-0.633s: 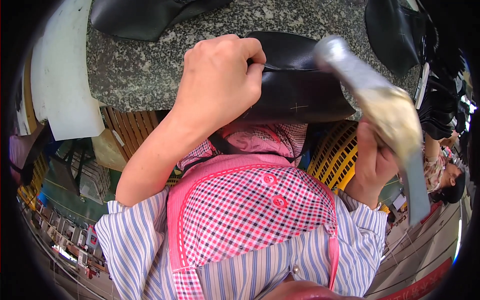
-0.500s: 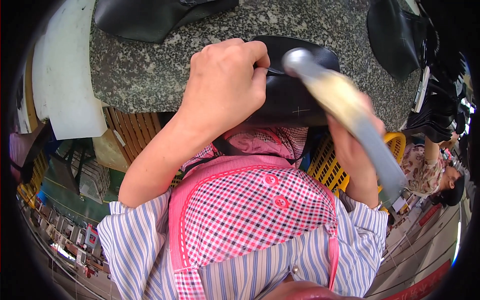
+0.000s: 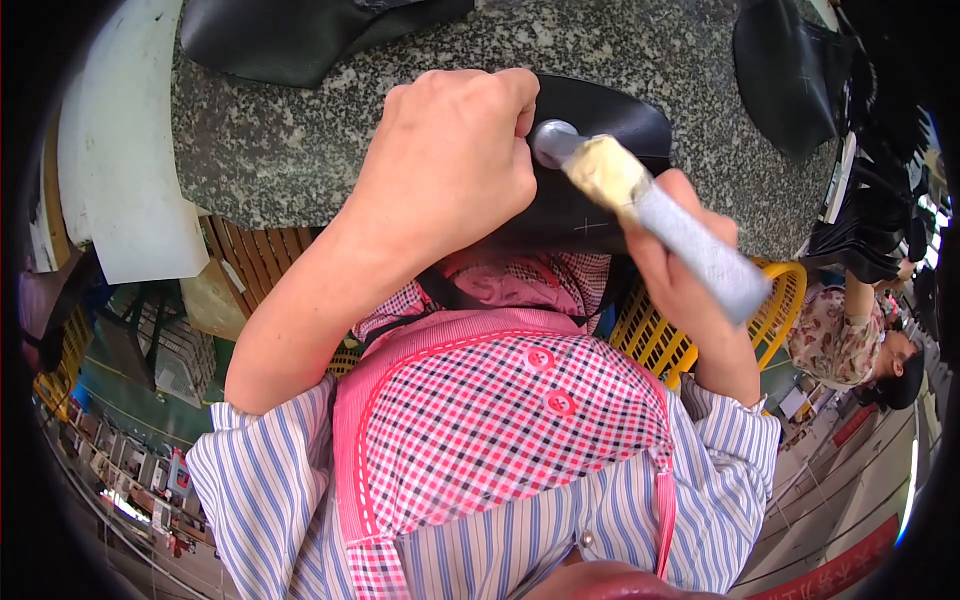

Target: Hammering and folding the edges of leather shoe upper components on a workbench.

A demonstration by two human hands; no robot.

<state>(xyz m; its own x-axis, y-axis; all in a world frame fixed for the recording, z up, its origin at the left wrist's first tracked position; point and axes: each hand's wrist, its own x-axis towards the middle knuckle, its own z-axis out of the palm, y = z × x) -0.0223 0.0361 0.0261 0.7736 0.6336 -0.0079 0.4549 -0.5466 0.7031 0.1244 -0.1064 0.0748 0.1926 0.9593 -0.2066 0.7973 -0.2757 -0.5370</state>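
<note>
My left hand (image 3: 440, 155) is closed with its knuckles up, pinching the edge of a black leather piece (image 3: 605, 112) on the speckled stone slab; the fingertips are mostly hidden. Folded or layered leather hangs over the slab's near edge, marked with a pale cross. In my right hand (image 3: 668, 265) is a hammer (image 3: 712, 250) with a round metal face, a yellowish wrapped middle and a flat grey end. Its round face lies over the leather, right beside my left thumb. Whether it touches the leather I cannot tell.
More black leather pieces lie on the stone slab (image 3: 260, 150), one at far left (image 3: 270, 40) and one at far right (image 3: 785, 85). A white board (image 3: 135, 170) stands at left. Below the slab's right side is a yellow basket (image 3: 785, 300). Another person (image 3: 840, 335) is at far right.
The hammer's round face has moved left and slightly down, close to my left thumb. My right hand has shifted left with it. My left hand stays nearly in place on the leather.
</note>
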